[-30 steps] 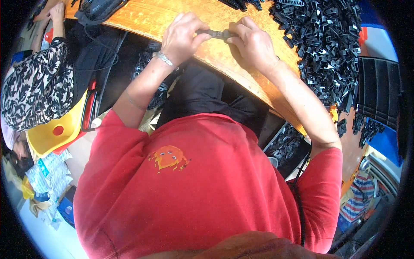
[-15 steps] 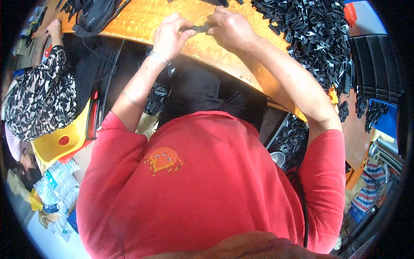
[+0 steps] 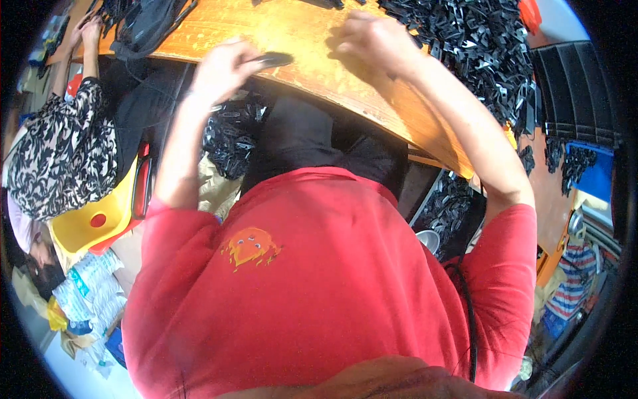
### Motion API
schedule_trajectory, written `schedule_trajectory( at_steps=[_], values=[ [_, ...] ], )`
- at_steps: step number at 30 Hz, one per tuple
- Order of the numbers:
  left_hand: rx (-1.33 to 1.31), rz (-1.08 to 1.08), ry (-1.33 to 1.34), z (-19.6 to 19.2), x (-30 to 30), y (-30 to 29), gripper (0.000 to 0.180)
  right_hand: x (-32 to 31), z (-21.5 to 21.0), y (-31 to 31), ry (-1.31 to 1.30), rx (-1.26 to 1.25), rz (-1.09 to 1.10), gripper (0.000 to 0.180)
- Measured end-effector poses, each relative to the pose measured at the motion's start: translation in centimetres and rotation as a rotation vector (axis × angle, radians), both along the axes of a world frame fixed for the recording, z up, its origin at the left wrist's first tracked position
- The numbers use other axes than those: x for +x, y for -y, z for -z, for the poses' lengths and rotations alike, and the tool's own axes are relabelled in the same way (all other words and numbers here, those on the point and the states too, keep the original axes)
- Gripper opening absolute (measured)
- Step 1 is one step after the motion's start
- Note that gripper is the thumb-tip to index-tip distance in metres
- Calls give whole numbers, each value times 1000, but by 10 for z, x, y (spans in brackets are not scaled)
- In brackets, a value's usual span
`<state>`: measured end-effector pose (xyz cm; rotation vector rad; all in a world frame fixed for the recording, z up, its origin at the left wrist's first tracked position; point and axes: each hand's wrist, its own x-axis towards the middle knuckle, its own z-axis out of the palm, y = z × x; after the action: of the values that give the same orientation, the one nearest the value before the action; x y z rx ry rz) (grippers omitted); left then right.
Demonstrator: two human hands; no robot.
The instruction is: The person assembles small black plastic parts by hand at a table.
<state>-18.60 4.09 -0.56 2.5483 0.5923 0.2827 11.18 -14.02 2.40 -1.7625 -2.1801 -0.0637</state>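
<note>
My left hand [image 3: 222,70] holds a small black plastic part [image 3: 271,60] over the near edge of the orange wooden table [image 3: 292,30]. My right hand [image 3: 372,40] hovers apart from it, further right over the table, its fingers curled; whether it holds anything I cannot tell. A large heap of black plastic parts [image 3: 465,46] lies on the table just right of my right hand.
A person in a black-and-white patterned top [image 3: 60,156] sits at the left on a yellow chair [image 3: 93,223]. More black parts fill a bag under the table [image 3: 229,136] and a bin at the right [image 3: 452,206]. A blue crate [image 3: 595,173] stands at far right.
My hands, joined on one black part before, have separated: the left keeps the part and has moved left and nearer, the right has swung right toward the heap.
</note>
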Motion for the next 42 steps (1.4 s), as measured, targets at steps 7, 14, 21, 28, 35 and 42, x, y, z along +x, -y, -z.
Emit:
schedule_trajectory(
  at_steps=[7, 14, 21, 28, 35, 42],
  values=[
    [-417, -103, 269, -7, -17, -20, 32, 12, -35, 80, 80, -350, 208, 34],
    [127, -73, 282, 20, 119, -6, 29, 17, -12, 91, 119, -321, 197, 31],
    [357, -136, 297, 31, 159, -11, 21, -7, -29, 84, 62, -382, 242, 29],
    [281, -151, 252, 24, 144, 14, 37, -3, -10, 82, 100, -396, 201, 33],
    [-156, -90, 169, 13, 100, 49, 32, 2, -2, 73, 214, -299, 203, 27],
    [192, 81, 341, 23, 87, 46, 27, -11, -3, 48, 15, -240, 295, 19]
  ],
)
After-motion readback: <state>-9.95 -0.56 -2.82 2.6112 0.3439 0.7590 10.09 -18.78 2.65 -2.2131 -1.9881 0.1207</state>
